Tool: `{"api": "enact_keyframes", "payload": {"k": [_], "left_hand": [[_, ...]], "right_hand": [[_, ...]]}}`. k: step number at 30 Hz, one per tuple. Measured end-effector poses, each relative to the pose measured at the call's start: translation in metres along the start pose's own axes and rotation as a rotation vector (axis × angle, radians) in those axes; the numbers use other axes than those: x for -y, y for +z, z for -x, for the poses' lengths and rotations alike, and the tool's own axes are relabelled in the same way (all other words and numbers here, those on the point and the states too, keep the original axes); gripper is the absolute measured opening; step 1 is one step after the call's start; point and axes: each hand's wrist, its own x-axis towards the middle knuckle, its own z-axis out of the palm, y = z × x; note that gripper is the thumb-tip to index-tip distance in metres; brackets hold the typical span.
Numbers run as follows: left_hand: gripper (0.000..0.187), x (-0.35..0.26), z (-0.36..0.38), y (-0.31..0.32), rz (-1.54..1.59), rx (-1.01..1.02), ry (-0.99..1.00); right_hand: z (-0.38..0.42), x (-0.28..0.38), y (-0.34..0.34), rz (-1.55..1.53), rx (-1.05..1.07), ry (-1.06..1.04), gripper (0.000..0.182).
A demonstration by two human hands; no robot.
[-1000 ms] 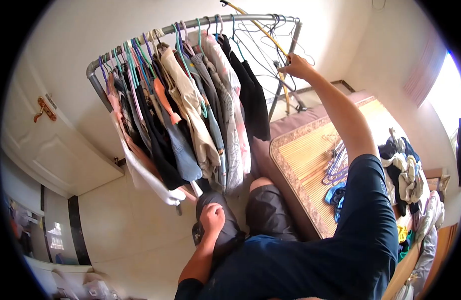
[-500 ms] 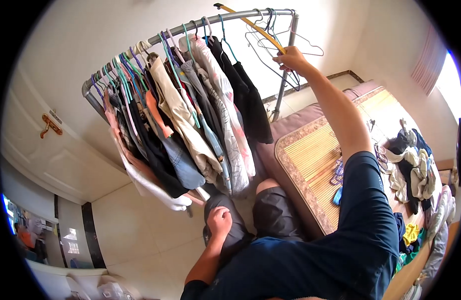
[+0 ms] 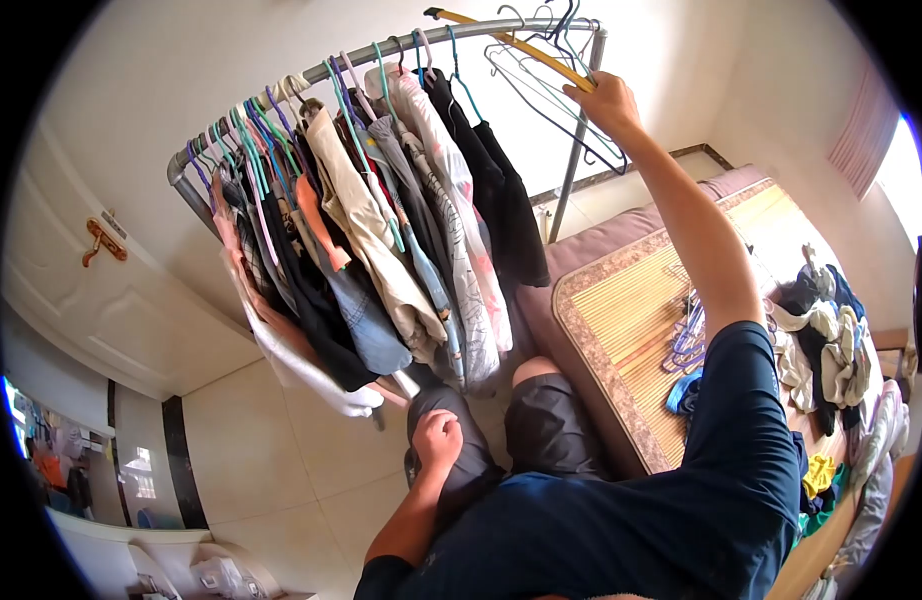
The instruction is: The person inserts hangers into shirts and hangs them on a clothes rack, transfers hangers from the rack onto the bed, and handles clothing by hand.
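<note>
My right hand [image 3: 609, 100] is closed around a yellow clothes pole [image 3: 531, 52] with a dark tip, slanting up to the left across the rail. Several bare wire hangers [image 3: 556, 110] hang at the pole, and some of their hooks show above the grey metal rail [image 3: 381, 52]. My left hand [image 3: 439, 438] rests on my thigh, curled into a loose fist with nothing visible in it. Left of the pole, shirts and trousers [image 3: 381, 250] hang from the rail on coloured hangers, a black garment [image 3: 496, 190] being the nearest to it.
A bed with a bamboo mat [image 3: 621, 330] stands at the right. On it lie purple hangers [image 3: 689, 335], a blue bundle [image 3: 684, 393] and a heap of clothes [image 3: 826, 330]. A white door [image 3: 111, 300] is at the left, over pale floor tiles [image 3: 281, 450].
My right hand has moved up and to the right with the yellow pole. The bare hangers have risen, with hooks now above the rail. My left hand has stayed on my thigh.
</note>
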Motion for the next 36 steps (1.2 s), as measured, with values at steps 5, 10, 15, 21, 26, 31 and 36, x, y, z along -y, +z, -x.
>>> {"api": "enact_keyframes", "payload": {"k": [5, 10, 15, 21, 26, 31, 36], "left_hand": [[0.008, 0.000, 0.000, 0.001, -0.013, -0.001, 0.002], [0.008, 0.002, 0.003, 0.000, -0.020, 0.004, -0.002], [0.009, 0.000, 0.002, -0.005, -0.040, 0.045, 0.015], [0.009, -0.001, 0.003, -0.004, 0.012, 0.027, 0.010], [0.009, -0.004, 0.002, 0.001, -0.007, 0.064, 0.015], [0.010, -0.003, 0.002, 0.005, -0.013, 0.087, 0.031], [0.010, -0.006, 0.002, 0.005, -0.036, 0.108, 0.018]], "right_hand": [[0.039, 0.005, -0.011, -0.075, -0.062, -0.003, 0.047], [0.101, -0.019, 0.000, -0.178, -0.076, 0.048, 0.047], [0.183, -0.080, -0.011, -0.481, 0.013, 0.305, 0.031], [0.292, -0.160, -0.074, -0.660, -0.113, 0.563, 0.022], [0.374, -0.221, -0.126, -0.769, -0.295, 0.745, 0.024], [0.439, -0.299, -0.140, 0.651, -0.498, 0.479, 0.063], [0.388, -0.249, -0.133, 0.215, -0.374, 0.446, 0.055]]}}
